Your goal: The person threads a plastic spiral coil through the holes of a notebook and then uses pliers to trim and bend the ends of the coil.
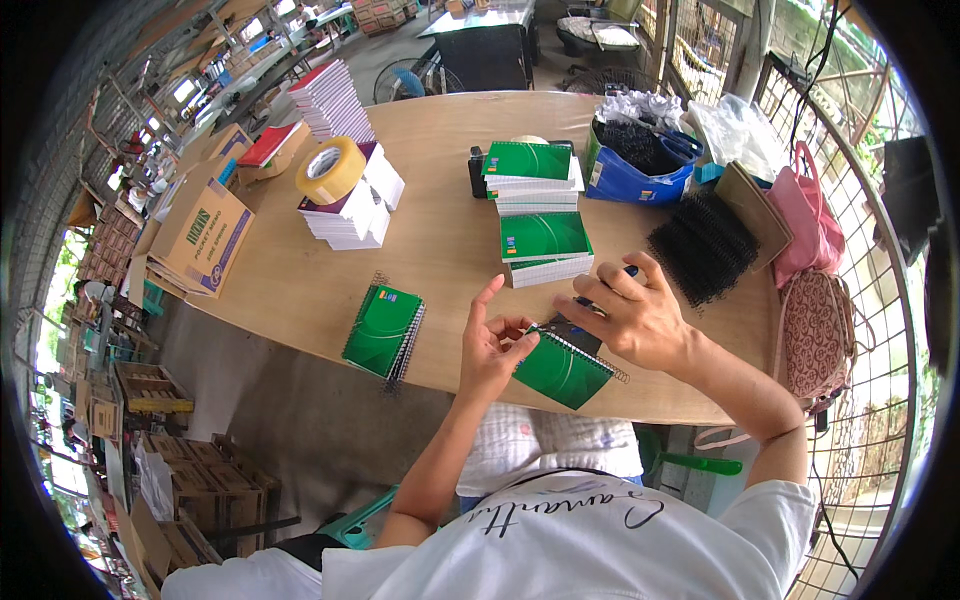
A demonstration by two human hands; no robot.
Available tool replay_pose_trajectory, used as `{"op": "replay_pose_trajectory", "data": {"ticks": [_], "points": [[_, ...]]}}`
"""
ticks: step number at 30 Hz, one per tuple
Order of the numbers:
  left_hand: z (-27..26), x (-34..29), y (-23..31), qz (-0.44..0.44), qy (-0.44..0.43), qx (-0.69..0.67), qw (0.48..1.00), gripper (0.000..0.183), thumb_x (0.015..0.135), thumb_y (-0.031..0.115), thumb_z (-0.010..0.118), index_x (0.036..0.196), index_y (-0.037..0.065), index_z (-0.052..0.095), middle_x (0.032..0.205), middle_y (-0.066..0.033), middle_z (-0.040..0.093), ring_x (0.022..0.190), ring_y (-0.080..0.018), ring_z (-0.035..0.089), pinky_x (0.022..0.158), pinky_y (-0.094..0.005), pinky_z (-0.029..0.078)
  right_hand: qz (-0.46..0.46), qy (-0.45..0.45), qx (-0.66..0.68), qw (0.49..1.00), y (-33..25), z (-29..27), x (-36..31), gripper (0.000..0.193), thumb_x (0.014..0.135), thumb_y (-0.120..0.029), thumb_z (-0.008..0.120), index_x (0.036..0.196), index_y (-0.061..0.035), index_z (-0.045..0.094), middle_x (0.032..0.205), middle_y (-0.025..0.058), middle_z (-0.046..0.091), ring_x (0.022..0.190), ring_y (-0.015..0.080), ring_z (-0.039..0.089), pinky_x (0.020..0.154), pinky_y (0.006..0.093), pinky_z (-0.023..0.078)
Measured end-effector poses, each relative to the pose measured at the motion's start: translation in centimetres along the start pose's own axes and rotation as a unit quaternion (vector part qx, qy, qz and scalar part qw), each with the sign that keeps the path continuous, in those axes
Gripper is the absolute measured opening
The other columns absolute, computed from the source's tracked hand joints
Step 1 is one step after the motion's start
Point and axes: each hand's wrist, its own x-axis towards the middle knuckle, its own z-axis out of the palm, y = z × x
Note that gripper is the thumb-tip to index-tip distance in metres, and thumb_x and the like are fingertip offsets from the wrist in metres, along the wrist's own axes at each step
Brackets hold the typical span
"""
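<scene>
My left hand (pixel 492 352) pinches the corner of a small green spiral notebook (pixel 562 372) at the table's front edge. A black wire coil runs along the notebook's upper side, and its loose end sticks out at the right. Just above the coil is my right hand (pixel 638 318), its fingers curled round a dark hand tool with a blue handle (pixel 631 270), mostly hidden by the fingers. More green notebooks with coils (pixel 384 325) lie stacked to the left. Beyond my hands stand stacks of unbound green-covered pads (pixel 545 236), their white page edges showing.
A tape roll (pixel 331 171) rests on white pads at the left, near a cardboard box (pixel 204 236) and a tall red-covered stack (pixel 332 102). At the right are black wire coils (pixel 703 243), a blue container (pixel 636 182) holding scissors, and a pink bag (pixel 806 225).
</scene>
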Motion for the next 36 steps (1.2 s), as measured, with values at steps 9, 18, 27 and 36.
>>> {"op": "replay_pose_trajectory", "data": {"ticks": [9,18,27,36], "points": [[0.2,-0.6,-0.8,0.032,0.017,0.114,0.993,0.066,0.083,-0.005,0.069,0.142,0.012,0.044,0.099,-0.007,0.064,0.085,-0.0073,0.059,0.069,-0.0206,0.048,0.232,-0.15,0.318,0.907,-1.0,0.7,-0.7,0.045,0.069,-0.024,0.08,0.111,-0.0132,0.069,0.092,0.0079,0.067,0.086,0.0317,0.063,0.08,0.0416,0.051],[-15.1,-3.3,6.6,0.126,0.387,0.243,0.88,0.028,0.092,-0.002,0.057,0.12,0.001,0.065,0.098,-0.0052,0.064,0.087,-0.0085,0.059,0.076,-0.0228,0.049,0.5,-0.055,0.263,0.823,-0.8,0.9,-11.3,0.057,0.063,-0.01,0.084,0.117,-0.0053,0.067,0.091,0.0113,0.063,0.079,0.0288,0.06,0.073,0.039,0.049],[-18.1,-4.9,4.5,0.014,0.363,0.597,0.715,0.033,0.081,0.013,0.072,0.114,0.015,0.071,0.118,-0.0118,0.058,0.102,-0.0215,0.055,0.091,-0.0389,0.046,0.479,-0.075,0.098,0.869,-3.6,4.1,-17.5,0.06,0.068,-0.023,0.081,0.121,-0.0024,0.064,0.104,0.0157,0.056,0.099,0.0357,0.049,0.089,0.0458,0.042],[-14.6,0.3,6.5,-0.113,0.097,0.709,0.689,0.131,0.056,0.046,0.087,0.155,0.01,0.009,0.143,-0.0297,0.034,0.131,-0.0447,0.039,0.107,-0.0506,0.037,0.459,-0.099,0.057,0.881,-3.0,4.1,-17.9,0.068,0.073,-0.042,0.076,0.126,-0.0038,0.06,0.108,0.0164,0.054,0.101,0.0365,0.049,0.089,0.0479,0.042]]}}
